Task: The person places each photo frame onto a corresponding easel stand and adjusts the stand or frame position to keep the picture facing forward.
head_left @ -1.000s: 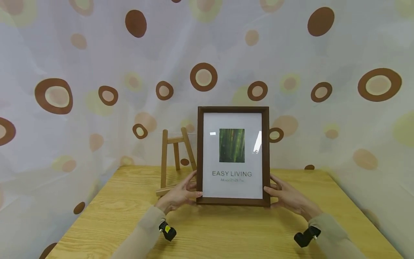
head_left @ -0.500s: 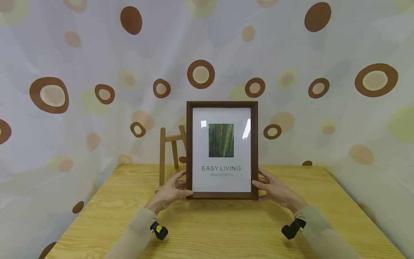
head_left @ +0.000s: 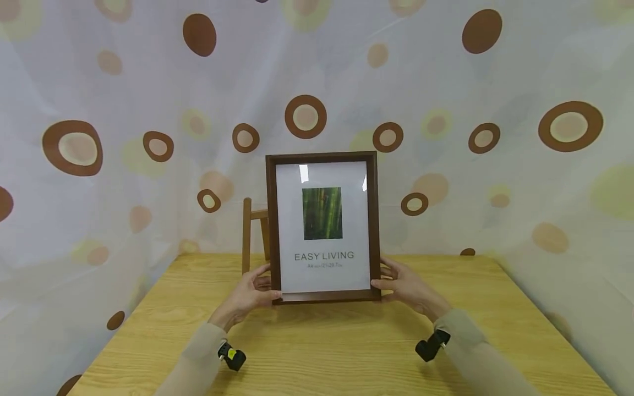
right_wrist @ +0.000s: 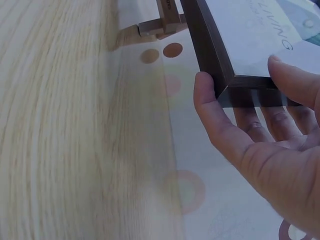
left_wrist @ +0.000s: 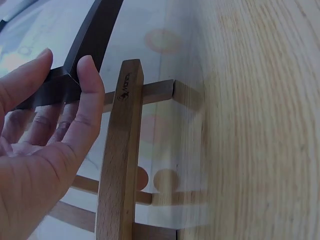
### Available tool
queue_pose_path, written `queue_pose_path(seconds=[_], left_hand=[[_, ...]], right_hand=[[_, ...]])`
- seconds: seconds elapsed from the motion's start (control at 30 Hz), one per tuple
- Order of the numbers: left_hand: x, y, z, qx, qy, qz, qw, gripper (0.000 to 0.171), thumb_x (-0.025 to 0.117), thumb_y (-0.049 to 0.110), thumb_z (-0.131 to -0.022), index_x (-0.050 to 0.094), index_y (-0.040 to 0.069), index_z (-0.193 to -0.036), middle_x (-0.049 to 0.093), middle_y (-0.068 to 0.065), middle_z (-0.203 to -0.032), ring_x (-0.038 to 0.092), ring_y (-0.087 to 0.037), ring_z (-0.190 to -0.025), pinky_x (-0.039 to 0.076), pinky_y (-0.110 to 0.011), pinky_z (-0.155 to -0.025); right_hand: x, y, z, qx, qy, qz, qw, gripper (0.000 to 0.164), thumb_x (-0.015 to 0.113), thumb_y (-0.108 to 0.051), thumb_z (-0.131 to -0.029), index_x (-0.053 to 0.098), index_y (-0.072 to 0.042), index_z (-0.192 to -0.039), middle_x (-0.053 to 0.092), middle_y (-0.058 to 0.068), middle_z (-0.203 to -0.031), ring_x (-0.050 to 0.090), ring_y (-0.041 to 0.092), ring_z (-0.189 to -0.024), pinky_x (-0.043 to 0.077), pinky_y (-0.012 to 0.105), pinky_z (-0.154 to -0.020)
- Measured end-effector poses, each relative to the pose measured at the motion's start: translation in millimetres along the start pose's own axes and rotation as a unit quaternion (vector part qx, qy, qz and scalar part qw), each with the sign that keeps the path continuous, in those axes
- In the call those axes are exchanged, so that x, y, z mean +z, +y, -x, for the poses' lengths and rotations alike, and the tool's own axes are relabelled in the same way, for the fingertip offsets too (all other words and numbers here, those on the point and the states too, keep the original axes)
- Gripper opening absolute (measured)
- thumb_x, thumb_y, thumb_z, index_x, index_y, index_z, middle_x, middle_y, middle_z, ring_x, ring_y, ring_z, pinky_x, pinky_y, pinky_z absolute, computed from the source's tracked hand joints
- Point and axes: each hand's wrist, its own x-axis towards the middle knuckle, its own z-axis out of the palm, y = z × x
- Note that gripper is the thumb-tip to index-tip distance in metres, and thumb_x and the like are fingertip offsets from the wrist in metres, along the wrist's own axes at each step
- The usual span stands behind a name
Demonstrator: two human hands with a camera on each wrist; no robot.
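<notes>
A dark brown picture frame (head_left: 323, 296) stands upright before me, with a green bamboo picture and the words EASY LIVING behind its glazing. My left hand (head_left: 244, 297) grips its lower left corner, thumb on the front and fingers behind. On the opposite side my right hand (head_left: 411, 289) holds the lower right edge in the same way. Both wrist views show the frame's lower edge raised off the tabletop. Behind it stands a small wooden easel (head_left: 246, 236), mostly hidden in the head view; the left wrist view shows the easel's ledge (left_wrist: 120, 150) close beside my left hand.
The light wooden table (head_left: 322, 352) runs back to a hanging cloth (head_left: 317, 66) printed with brown and beige circles, which also closes off both sides. In the right wrist view an end of the easel (right_wrist: 162, 25) shows past the frame.
Both hands have carried the picture frame to the left, so it now covers most of the easel. It has risen slightly and tilts a little.
</notes>
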Motion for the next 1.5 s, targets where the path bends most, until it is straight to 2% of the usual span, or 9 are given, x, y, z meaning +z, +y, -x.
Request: queue_pose_path(seconds=[0.2, 0.37, 0.57, 0.8, 0.97, 1.23, 1.37, 1.5], left_hand=[[-11.9, -1.8, 4.1, -0.001, 0.017, -0.028, 0.9995, 0.090, 0.076, 0.010, -0.085, 0.022, 0.003, -0.155, 0.032, -0.033, -0.151, 0.036, -0.048, -0.136, 0.057, -0.043, -0.092], [-18.5, -2.4, 6.1, -0.004, 0.026, -0.030, 0.9992, 0.090, 0.078, 0.011, -0.083, 0.023, 0.001, -0.154, 0.033, -0.032, -0.151, 0.037, -0.047, -0.137, 0.057, -0.043, -0.090], [-26.9, -0.5, 10.3, 0.004, 0.026, -0.042, 0.9988, 0.089, 0.075, 0.010, -0.086, 0.020, -0.001, -0.154, 0.034, -0.033, -0.150, 0.036, -0.047, -0.137, 0.056, -0.042, -0.093], [-37.4, 0.9, 13.3, 0.005, 0.031, -0.045, 0.9985, 0.091, 0.075, 0.011, -0.086, 0.017, 0.000, -0.155, 0.032, -0.032, -0.151, 0.037, -0.047, -0.136, 0.057, -0.040, -0.091], [-46.4, 0.2, 13.4, 0.012, 0.033, -0.041, 0.9985, 0.092, 0.075, 0.011, -0.086, 0.016, 0.000, -0.156, 0.030, -0.033, -0.152, 0.046, -0.046, -0.130, 0.058, -0.043, -0.089], [-59.0, -1.8, 14.3, 0.029, 0.029, -0.037, 0.9984, 0.088, 0.074, 0.008, -0.086, 0.019, -0.002, -0.154, 0.044, -0.035, -0.142, 0.064, -0.032, -0.109, 0.059, -0.045, -0.086], [-63.9, -1.6, 14.5, 0.029, 0.034, -0.034, 0.9984, 0.089, 0.074, 0.006, -0.086, 0.017, -0.003, -0.155, 0.047, -0.036, -0.138, 0.067, -0.025, -0.101, 0.058, -0.049, -0.087], [-67.2, -2.7, 13.5, 0.030, 0.035, -0.020, 0.9987, 0.088, 0.072, 0.003, -0.086, 0.017, -0.002, -0.155, 0.049, -0.036, -0.136, 0.068, -0.025, -0.098, 0.057, -0.054, -0.087]], right_hand=[[6.6, 1.6, -10.7, -0.009, -0.001, 0.017, 1.000, 0.087, 0.066, -0.005, -0.093, 0.008, -0.007, -0.158, 0.021, 0.030, -0.157, 0.042, 0.047, -0.134, 0.057, 0.049, -0.089], [13.8, 5.6, -17.2, -0.016, 0.002, 0.013, 1.000, 0.086, 0.065, -0.003, -0.093, 0.010, -0.006, -0.158, 0.028, 0.033, -0.153, 0.048, 0.043, -0.129, 0.057, 0.050, -0.089], [23.2, 4.8, -24.5, -0.011, 0.017, 0.017, 1.000, 0.084, 0.065, -0.006, -0.093, 0.011, -0.004, -0.157, 0.026, 0.032, -0.155, 0.040, 0.047, -0.135, 0.057, 0.049, -0.091], [31.6, 2.4, -35.2, -0.004, 0.026, 0.019, 0.999, 0.083, 0.064, -0.006, -0.094, 0.011, -0.004, -0.158, 0.026, 0.033, -0.154, 0.045, 0.045, -0.132, 0.056, 0.048, -0.091], [39.1, 0.0, -43.2, -0.015, 0.018, 0.004, 1.000, 0.082, 0.063, -0.004, -0.094, 0.011, -0.006, -0.158, 0.028, 0.032, -0.154, 0.044, 0.046, -0.133, 0.056, 0.050, -0.092], [48.7, -0.9, -54.8, -0.020, 0.013, 0.008, 1.000, 0.080, 0.062, -0.005, -0.095, 0.013, -0.007, -0.158, 0.026, 0.028, -0.156, 0.041, 0.045, -0.135, 0.053, 0.052, -0.095], [52.7, -2.5, -61.1, -0.019, 0.019, 0.018, 0.999, 0.080, 0.063, -0.007, -0.095, 0.015, -0.008, -0.158, 0.027, 0.027, -0.157, 0.043, 0.043, -0.135, 0.053, 0.051, -0.097], [55.8, -4.8, -66.5, -0.022, 0.019, 0.025, 0.999, 0.079, 0.063, -0.006, -0.095, 0.016, -0.010, -0.158, 0.029, 0.025, -0.156, 0.042, 0.043, -0.136, 0.054, 0.051, -0.096]])
